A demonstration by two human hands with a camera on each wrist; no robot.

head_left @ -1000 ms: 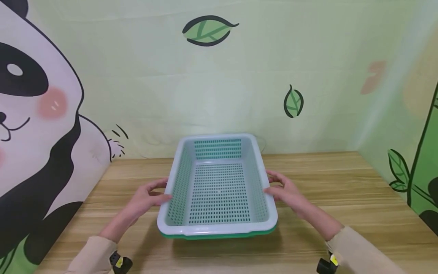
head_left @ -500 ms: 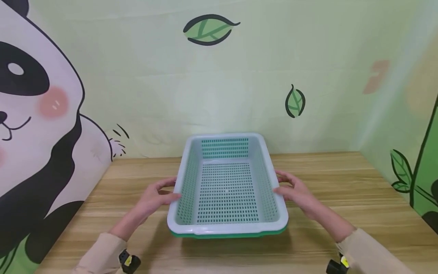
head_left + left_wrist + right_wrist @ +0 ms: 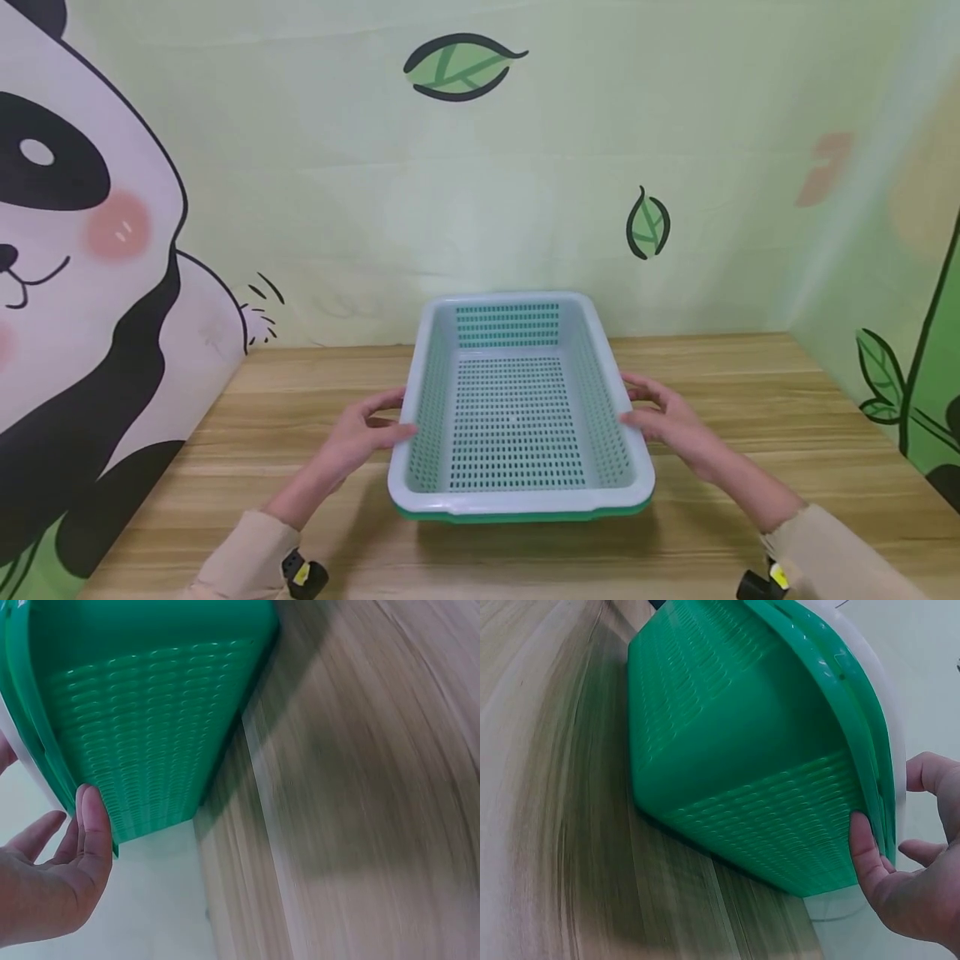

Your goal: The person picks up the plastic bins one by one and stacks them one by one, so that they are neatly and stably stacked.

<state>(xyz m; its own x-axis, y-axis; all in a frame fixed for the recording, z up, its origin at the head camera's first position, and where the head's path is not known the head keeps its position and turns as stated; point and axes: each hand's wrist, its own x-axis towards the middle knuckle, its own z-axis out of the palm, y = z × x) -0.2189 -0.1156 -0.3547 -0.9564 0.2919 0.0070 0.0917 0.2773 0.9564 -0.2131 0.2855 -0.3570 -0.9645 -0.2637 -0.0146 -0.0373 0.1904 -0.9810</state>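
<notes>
Hands on both sides of the basket stack (image 3: 517,417), sitting centre frame on the wooden table (image 3: 750,400) in the head view. It's a white perforated basket (image 3: 525,503) nested over a green one (image 3: 517,517), whose edge peeks out beneath the near rim. Left hand (image 3: 358,440), left of centre, has its thumb against the left wall and its fingers spread above the rim; in the left wrist view, lower left, the thumb (image 3: 94,825) lies straight along the green wall (image 3: 150,735). Right hand (image 3: 671,425), right of centre, mirrors it on the opposite wall, with fingers loosely bent by the rim; in the right wrist view the thumb (image 3: 864,840) presses the green side (image 3: 735,772), at right. Neither hand is wrapped round anything. Panda (image 3: 67,250) fills the left of the wall, leaves (image 3: 461,67) higher up.
</notes>
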